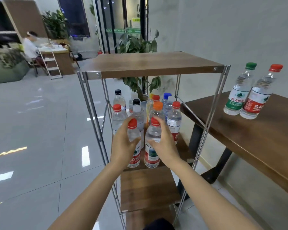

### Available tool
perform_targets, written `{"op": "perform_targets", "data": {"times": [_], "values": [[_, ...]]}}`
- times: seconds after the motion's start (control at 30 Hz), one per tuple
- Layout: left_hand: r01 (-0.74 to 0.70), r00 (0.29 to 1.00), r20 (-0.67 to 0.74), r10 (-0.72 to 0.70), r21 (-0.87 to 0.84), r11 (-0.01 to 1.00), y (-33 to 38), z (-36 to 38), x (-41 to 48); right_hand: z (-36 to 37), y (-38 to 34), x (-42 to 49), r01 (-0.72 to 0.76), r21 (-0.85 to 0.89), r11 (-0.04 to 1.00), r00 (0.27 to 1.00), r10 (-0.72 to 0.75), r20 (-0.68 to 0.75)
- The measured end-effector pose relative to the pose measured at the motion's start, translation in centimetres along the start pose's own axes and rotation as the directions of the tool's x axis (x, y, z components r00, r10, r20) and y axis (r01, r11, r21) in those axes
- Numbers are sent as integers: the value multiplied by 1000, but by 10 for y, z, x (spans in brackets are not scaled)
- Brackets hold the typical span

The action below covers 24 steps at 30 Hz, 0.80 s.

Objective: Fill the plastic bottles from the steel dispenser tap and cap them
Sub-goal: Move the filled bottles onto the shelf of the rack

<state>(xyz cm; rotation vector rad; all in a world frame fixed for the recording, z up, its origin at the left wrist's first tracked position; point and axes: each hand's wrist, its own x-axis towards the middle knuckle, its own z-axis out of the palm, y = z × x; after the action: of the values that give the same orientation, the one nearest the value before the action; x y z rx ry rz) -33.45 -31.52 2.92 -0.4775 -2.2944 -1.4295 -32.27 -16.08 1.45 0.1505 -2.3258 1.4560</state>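
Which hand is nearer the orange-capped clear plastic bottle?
Right. The right hand holds a red-capped plastic bottle directly before the orange-capped bottle; the left hand holds another, off to its left.

At frame right, two clear plastic bottles stand on the dark wooden table [264, 146]: one green-capped bottle [238, 92] and one red-capped bottle [258, 98]. At centre, one three-shelf steel rack [156, 63] carries roughly twelve capped bottles [174, 120], which overlap. There are two hands: the left hand [123, 143] grips the left front bottle [134, 157], and the right hand [164, 146] grips the right front bottle [152, 157].

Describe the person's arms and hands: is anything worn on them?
The left forearm and right forearm are bare as far as the frame shows; no sleeve reaches them. The left hand and right hand have no gloves, and no watch, bracelet or ring is visible.
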Motion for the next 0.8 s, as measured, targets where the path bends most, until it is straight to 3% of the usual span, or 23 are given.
{"op": "perform_targets", "data": {"times": [0.17,0.8], "values": [[50,998,-41,-51,-7,999,-20,-12,5,28,0,16,13,31,999,997,-15,77],[105,989,-118,-94,95,990,-48,-10,30,56,7,44,91,-146,985,986,-69,153]]}}
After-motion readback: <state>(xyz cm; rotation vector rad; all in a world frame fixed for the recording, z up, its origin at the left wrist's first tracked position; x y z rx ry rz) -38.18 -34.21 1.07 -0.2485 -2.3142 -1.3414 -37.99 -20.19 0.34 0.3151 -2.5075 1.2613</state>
